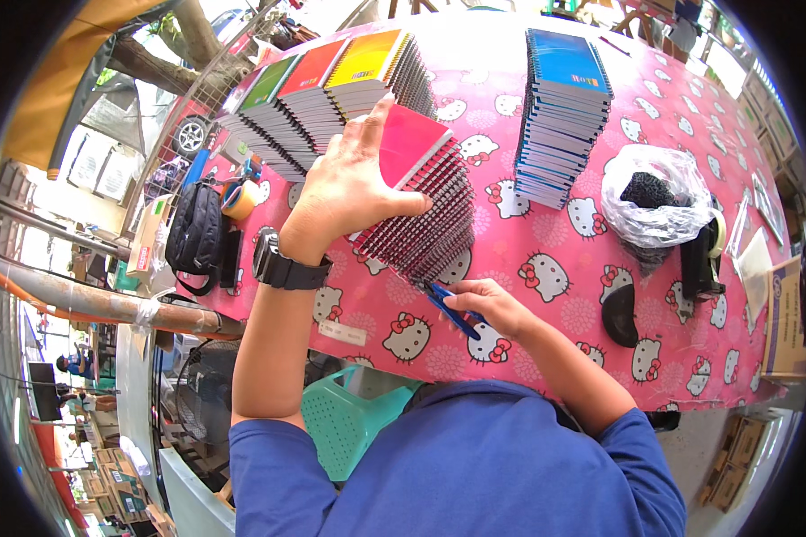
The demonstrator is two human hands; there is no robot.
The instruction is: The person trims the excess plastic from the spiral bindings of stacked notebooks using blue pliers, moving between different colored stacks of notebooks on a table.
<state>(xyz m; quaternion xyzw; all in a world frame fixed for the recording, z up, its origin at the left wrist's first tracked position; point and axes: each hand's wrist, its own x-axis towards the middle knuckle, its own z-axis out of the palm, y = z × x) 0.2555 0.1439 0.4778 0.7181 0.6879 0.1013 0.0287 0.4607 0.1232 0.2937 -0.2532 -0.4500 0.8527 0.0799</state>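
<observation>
In front of me stands a stack of spiral notebooks [416,148] with a pink cover on top and dark wire bindings facing me. My left hand [354,174] rests against the left side and top of this stack, its fingers stretched and the thumb over the bindings. At the near lower corner, my right hand [488,309] grips blue-handled pliers [452,309]. The tool's tip meets the bottom end of the bindings; its jaws are too small to make out. Beyond my left hand are stacks with green [269,82], red [312,67] and yellow [364,58] covers.
A tall blue-covered notebook stack [564,116] stands farther right. Nearby are a plastic bag of black coils [654,197], a tape dispenser [703,259] and a black curved object [619,316]. A black bag [197,233] lies at left; a green stool [349,421] stands below the pink-covered table [546,336].
</observation>
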